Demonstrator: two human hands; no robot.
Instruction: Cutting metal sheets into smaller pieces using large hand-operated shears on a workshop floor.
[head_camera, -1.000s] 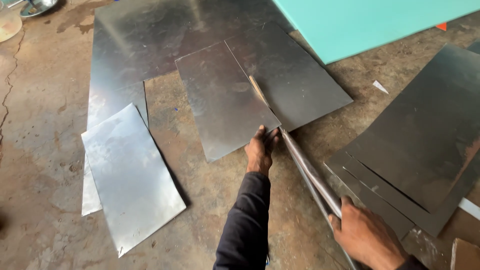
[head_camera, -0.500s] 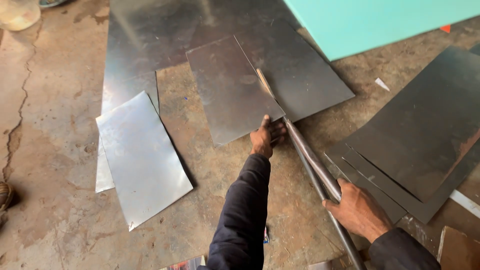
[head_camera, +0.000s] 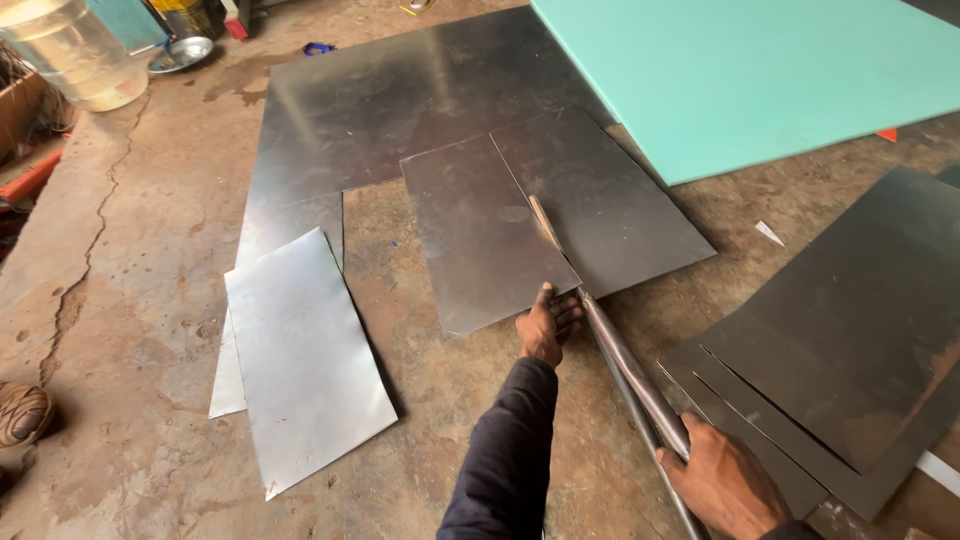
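The work lay on a concrete floor (head_camera: 130, 330). A large metal sheet (head_camera: 400, 110) covered the far middle of the floor, and long-handled shears (head_camera: 610, 345) had entered it from its near edge. The blades sat in a cut that ran toward the far side. The cut parted a left strip (head_camera: 480, 235) from a right strip (head_camera: 600, 195); the left strip remained joined to the sheet at its far end.

The left hand (head_camera: 545, 325) rested on the floor at the near corner of the left strip, fingers curled, touching the strip's edge just beside the shear pivot. It held nothing that could be made out. The right hand (head_camera: 725, 480) was closed around the upper shear handle near the near edge of the floor; a second handle ran just below it.

A loose, brighter cut sheet (head_camera: 305, 360) lay to the left on the floor, overlapping another piece beneath it. A stack of dark sheets (head_camera: 850, 330) lay at the right edge. A green board (head_camera: 750, 70) covered the far right corner. A clear plastic container (head_camera: 70, 55) stood at the far left corner.
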